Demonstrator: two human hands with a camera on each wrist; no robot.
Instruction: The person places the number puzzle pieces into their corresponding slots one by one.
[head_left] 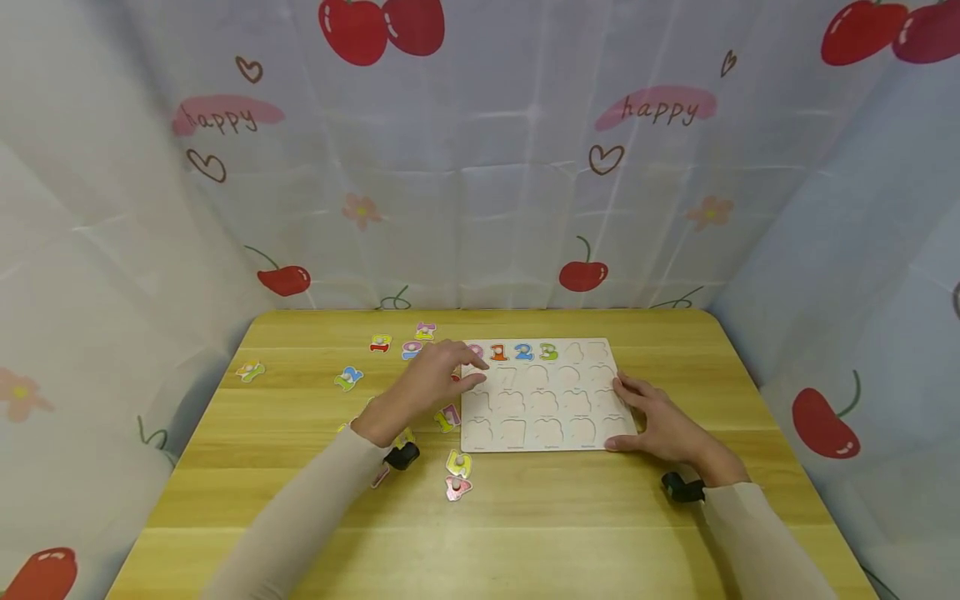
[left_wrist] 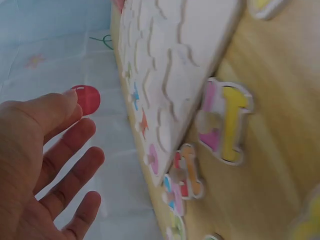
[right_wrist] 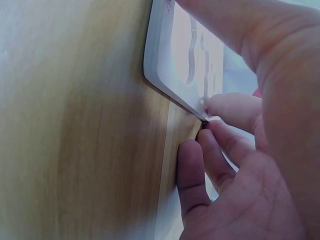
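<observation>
A white number puzzle board (head_left: 528, 425) lies flat, with outlined recesses in rows. Along its far row sit a red-orange 1 (head_left: 498, 352), a blue 2 (head_left: 524, 352) and a green 3 (head_left: 549, 352); a pink piece left of them is partly hidden by my left hand (head_left: 423, 385). That hand hovers over the board's left edge, thumb and index finger apart, nothing between them. My right hand (head_left: 667, 425) holds the board's right edge, thumb at the near corner, fingertips (right_wrist: 220, 107) farther along the side. Close to the left edge lies a knobbed 17 piece (head_left: 447, 418).
Loose number pieces lie left of the board, including a blue-green 12 (head_left: 348, 378) and a piece far left (head_left: 251, 372). A yellow 5 (head_left: 459, 463) and a pink 4 (head_left: 458, 487) lie nearer me. A printed curtain (head_left: 465, 217) surrounds the wooden table (head_left: 570, 533).
</observation>
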